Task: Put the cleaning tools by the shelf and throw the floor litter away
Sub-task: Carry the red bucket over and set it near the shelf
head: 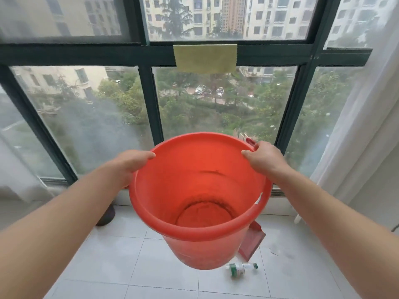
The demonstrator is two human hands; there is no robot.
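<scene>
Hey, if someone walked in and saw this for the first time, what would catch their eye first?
The red bucket, empty, held up mid-view by the left hand and right hand gripping opposite sides of its rim. Above it a yellow-green cloth hangs on the window's crossbar; below, a plastic bottle lies on the tiled floor near a red dustpan.

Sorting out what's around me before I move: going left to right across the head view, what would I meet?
From the left: left curtain → dark object on the floor → left hand → red bucket → right hand → right curtain. The dustpan and bottle lie within the bucket's span, so left out.
</scene>
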